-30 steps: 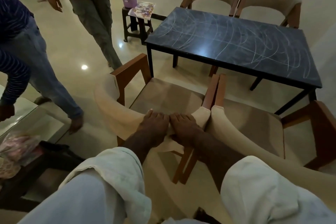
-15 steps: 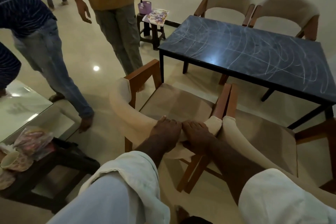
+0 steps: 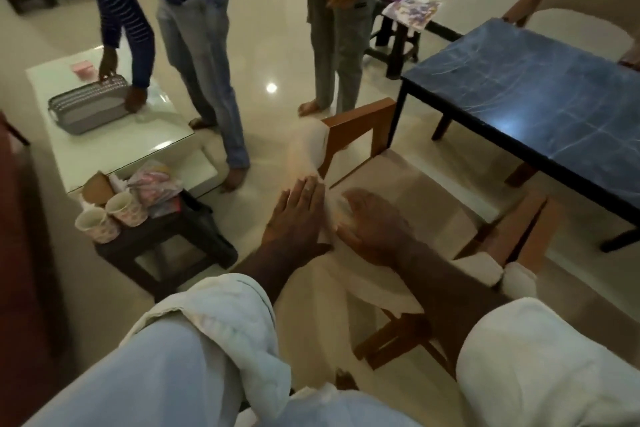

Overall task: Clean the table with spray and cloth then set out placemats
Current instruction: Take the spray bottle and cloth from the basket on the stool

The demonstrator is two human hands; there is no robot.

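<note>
On curved padded chairback (image 3: 307, 149), left hand (image 3: 294, 215) flat.

The setting is a home living and dining room. A dark dining table (image 3: 519, 90) stands on a glossy tiled floor (image 3: 270, 45), with padded wooden chairs (image 3: 415, 191) at its near and far sides. Left of the dining table are a low white coffee table (image 3: 114, 146) and a small stool (image 3: 166, 243) carrying patterned cups (image 3: 110, 215). The people (image 3: 332, 45) standing left of the dining table are barefoot.
</note>
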